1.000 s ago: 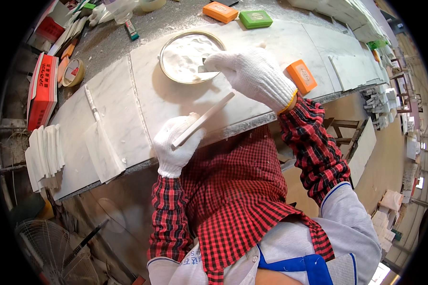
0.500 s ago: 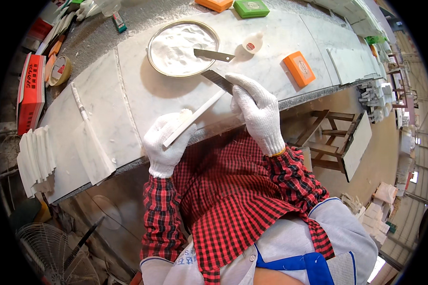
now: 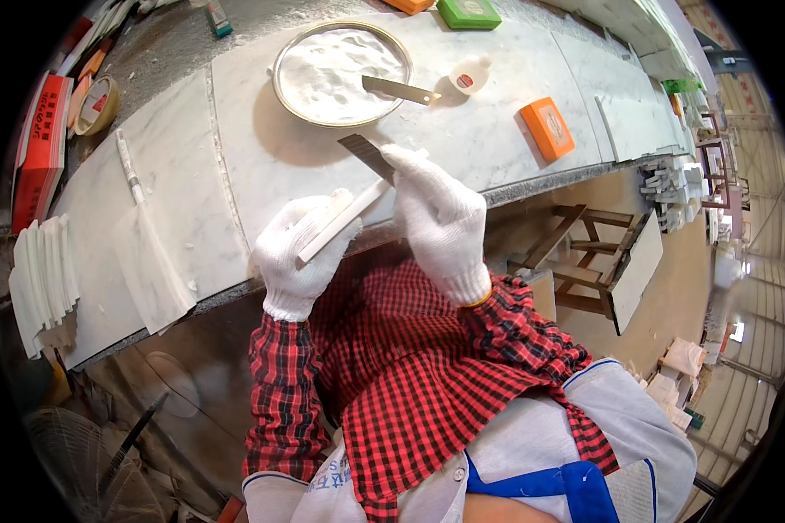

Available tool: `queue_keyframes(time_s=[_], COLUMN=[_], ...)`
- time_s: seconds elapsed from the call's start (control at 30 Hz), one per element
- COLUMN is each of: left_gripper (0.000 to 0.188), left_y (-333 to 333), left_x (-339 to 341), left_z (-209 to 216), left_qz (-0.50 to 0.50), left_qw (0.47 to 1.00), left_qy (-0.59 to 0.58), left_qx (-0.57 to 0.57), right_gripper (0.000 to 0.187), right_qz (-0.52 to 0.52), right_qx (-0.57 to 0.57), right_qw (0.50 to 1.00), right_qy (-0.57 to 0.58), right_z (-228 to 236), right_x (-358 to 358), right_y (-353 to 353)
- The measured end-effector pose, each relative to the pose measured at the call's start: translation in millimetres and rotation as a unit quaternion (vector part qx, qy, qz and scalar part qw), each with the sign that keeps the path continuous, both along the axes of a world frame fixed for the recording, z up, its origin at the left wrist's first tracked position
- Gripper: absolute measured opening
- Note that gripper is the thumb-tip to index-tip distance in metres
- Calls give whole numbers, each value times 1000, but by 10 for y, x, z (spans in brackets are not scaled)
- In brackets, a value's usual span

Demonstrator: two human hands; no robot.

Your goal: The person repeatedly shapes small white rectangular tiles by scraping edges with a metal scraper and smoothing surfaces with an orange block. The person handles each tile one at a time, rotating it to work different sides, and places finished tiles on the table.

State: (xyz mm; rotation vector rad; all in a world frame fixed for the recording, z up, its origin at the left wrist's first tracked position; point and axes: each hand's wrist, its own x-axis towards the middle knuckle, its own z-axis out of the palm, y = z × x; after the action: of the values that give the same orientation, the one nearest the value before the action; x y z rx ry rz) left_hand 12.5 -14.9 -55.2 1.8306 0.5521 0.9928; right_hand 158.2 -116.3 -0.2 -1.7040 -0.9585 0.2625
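Observation:
My left hand (image 3: pixel 295 254), in a white knit glove, is closed around a narrow white stone strip (image 3: pixel 338 228) above the table's front edge. The strip slants up to the right. My right hand (image 3: pixel 440 222), gloved too, grips a dark snap-off blade (image 3: pixel 366 158) that sticks out past the fingers beside the strip's upper end. Whether blade and strip touch there is hidden by the fingers. Beyond the hands stands a round tin (image 3: pixel 285 98) of white paste, with a second blade (image 3: pixel 401 90) lying across its rim, one end in the paste.
The marble table (image 3: pixel 262 179) carries a small white cup (image 3: pixel 469 77), an orange box (image 3: pixel 547 129) and a green box (image 3: pixel 468 12). Thin white strips (image 3: pixel 45 281) are stacked at the left, near a red box (image 3: pixel 44 152). A wooden stool (image 3: pixel 597 261) stands right; a fan (image 3: pixel 96 466) is lower left.
My right hand has moved left along the strip with the blade, toward my left hand. The left hand still holds the strip. The whole view has shifted slightly.

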Motion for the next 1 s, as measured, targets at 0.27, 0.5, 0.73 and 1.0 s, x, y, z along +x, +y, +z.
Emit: queue_keyframes(time_s=[0.27, 0.5, 0.73, 1.0], left_gripper=[23, 23, 23, 23], left_y=[35, 50, 35, 30], left_x=[-9, 6, -4, 6], left_z=[-60, -59, -28, -72], left_qz=[-10, -9, -1, 3], left_qw=[999, 999, 998, 998], left_qy=[-2, -16, 6, -14], left_qx=[46, 51, 67, 61], right_gripper=[31, 30, 31, 34], right_qz=[12, -1, -30, -3], right_qx=[1, 24, -8, -13], right_qw=[1000, 1000, 999, 1000], right_qy=[7, 3, 36, 28], right_z=[13, -30, 20, 7], right_x=[-158, -79, 12, -15], right_y=[12, -10, 0, 1])
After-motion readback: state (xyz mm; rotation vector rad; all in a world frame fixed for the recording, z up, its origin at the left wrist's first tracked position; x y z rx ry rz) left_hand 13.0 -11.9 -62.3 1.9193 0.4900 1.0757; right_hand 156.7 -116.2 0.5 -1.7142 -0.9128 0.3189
